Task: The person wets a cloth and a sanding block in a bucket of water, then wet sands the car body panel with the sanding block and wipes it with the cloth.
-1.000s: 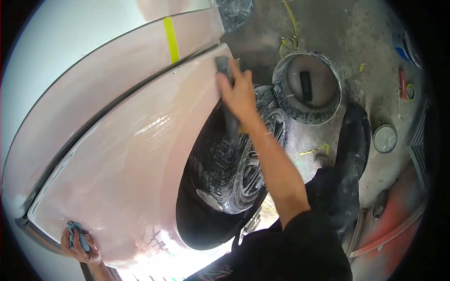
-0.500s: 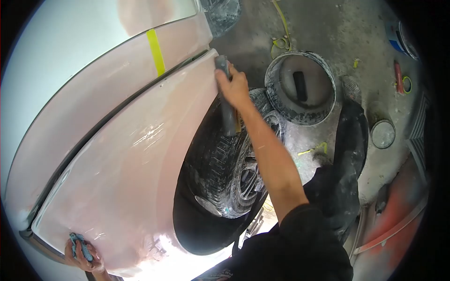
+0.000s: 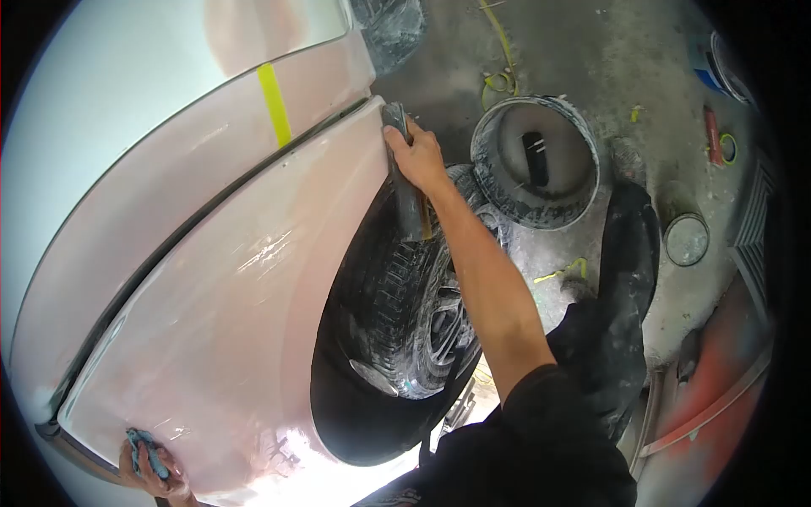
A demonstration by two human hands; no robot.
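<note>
A wet, pinkish-white car fender [image 3: 211, 296] fills the left of the view, above a dusty black tyre [image 3: 389, 321]. At the fender's upper right tip, my right hand [image 3: 418, 156] grips a long dark sanding block [image 3: 410, 207], which lies along the fender's edge and reaches over the wheel opening. Near the lower left corner of the fender, my left hand [image 3: 155, 471] is closed on a crumpled blue cloth [image 3: 145, 452] against the panel. Yellow tape [image 3: 274, 106] crosses the neighbouring panel.
Beside the wheel stands a round bucket [image 3: 477, 160] of murky water with a dark block in it. A small can [image 3: 686, 240], a red tool [image 3: 713, 135] and tape scraps lie on the floor. My dark-clothed leg [image 3: 629, 253] is at the right, near a red-stained panel [image 3: 710, 406].
The view has shifted, so the fender and hands appear a little lower and to the left. My right hand's block has moved to the fender's outer edge. Both hands keep their hold.
</note>
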